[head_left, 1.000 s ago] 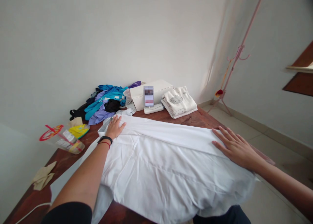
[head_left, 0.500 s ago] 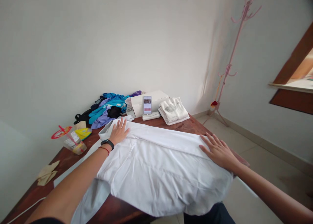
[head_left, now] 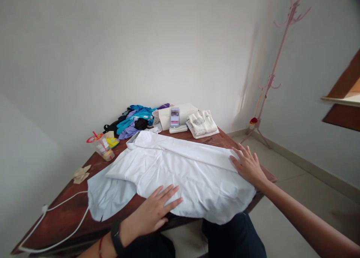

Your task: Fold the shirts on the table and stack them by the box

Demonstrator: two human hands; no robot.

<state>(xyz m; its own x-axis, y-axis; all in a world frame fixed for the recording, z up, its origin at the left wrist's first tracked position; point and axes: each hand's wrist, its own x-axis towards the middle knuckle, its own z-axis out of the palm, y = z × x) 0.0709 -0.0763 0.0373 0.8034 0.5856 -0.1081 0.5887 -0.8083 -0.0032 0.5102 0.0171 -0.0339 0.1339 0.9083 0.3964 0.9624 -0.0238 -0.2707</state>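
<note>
A white long-sleeved shirt [head_left: 185, 175] lies spread on the brown wooden table [head_left: 67, 209], its lower side hanging over the front edge. One long strip of it is folded along the far side. My left hand [head_left: 157, 209], with a dark band on the wrist, is at the shirt's near edge, fingers spread and fingertips on the cloth. At the right end of the folded strip my right hand [head_left: 249, 166] rests flat with its fingers apart. Neither hand grips anything.
Behind the shirt are a pile of coloured clothes [head_left: 135, 119], a white box [head_left: 184, 110], a phone [head_left: 174, 117] and folded white clothes [head_left: 203, 123]. A plastic cup [head_left: 104, 149], crumpled tissue [head_left: 81, 174] and white cable [head_left: 56, 248] lie left. A pink coat stand [head_left: 277, 65] stands beyond.
My left hand has moved from the collar end down to the shirt's near edge. My right hand stays at the right end of the strip. The view has shifted slightly.
</note>
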